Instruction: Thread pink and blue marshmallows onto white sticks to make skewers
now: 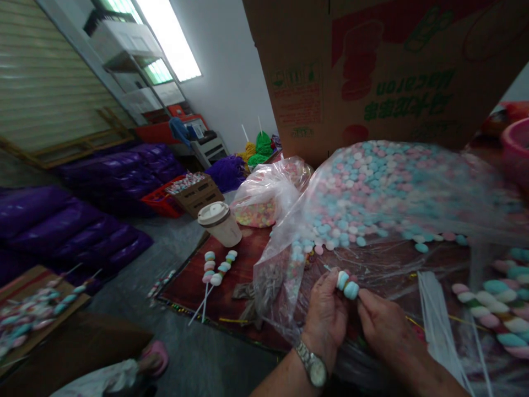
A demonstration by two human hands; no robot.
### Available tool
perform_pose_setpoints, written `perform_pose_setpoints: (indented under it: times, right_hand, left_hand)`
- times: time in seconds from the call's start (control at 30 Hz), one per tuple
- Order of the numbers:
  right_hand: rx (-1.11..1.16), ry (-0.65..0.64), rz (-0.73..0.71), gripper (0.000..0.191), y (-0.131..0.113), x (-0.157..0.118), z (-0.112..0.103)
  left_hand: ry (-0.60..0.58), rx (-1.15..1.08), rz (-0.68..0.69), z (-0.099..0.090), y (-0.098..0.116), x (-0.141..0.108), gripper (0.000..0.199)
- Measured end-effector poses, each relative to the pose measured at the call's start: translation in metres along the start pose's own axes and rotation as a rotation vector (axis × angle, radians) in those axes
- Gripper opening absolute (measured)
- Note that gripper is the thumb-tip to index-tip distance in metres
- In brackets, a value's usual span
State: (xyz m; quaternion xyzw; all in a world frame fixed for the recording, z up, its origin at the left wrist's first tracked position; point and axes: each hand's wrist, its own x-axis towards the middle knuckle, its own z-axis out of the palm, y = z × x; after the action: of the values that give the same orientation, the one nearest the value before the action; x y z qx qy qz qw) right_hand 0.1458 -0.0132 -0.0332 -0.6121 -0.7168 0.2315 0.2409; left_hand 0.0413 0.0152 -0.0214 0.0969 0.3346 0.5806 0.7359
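Low over the table's front edge, my left hand (pixel 326 314), with a watch on its wrist, has its fingers closed around one end of a marshmallow skewer (pixel 347 285). My right hand (pixel 382 320) pinches at the other end; its fingertips partly hide what they grip. Pale blue, white and pink pieces show between the two hands. Behind them, a large clear plastic bag (pixel 372 193) lies open, full of loose pink, blue and white marshmallows. White sticks (pixel 440 325) lie bundled to the right of my right hand, beside a pile of threaded marshmallows (pixel 496 309).
Two finished skewers (pixel 215 270) lie crossed at the table's left, near a lidded cup (pixel 221 223). A second plastic bag (pixel 264 198) stands behind. A big cardboard box (pixel 372 71) blocks the back. On the left are a box of skewers (pixel 37 314) and purple bags (pixel 70 237).
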Motion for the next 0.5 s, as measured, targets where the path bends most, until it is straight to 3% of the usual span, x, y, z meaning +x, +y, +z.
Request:
perform_pose_setpoints:
  times: [0.1, 0.2, 0.3, 0.37, 0.5]
  right_hand:
    - [0.112, -0.012, -0.025, 0.025, 0.007, 0.020, -0.004]
    - [0.154, -0.004, -0.026, 0.019, 0.010, 0.054, -0.007]
    - [0.129, -0.007, -0.011, 0.018, 0.007, 0.096, -0.001]
    - [0.099, -0.009, -0.001, 0.015, 0.002, 0.119, 0.007]
    - [0.056, 0.007, 0.038, 0.018, 0.001, 0.142, 0.014]
  left_hand:
    - [-0.051, 0.360, 0.178, -0.001, 0.022, 0.014, 0.025]
    - [-0.029, 1.089, 0.491, -0.005, 0.050, 0.037, 0.021]
    - [-0.085, 1.777, 0.623, -0.008, 0.067, 0.059, 0.015]
    - [-0.097, 1.922, 0.624, -0.009, 0.069, 0.068, 0.015]
    - [-0.079, 1.894, 0.659, -0.011, 0.069, 0.064, 0.016]
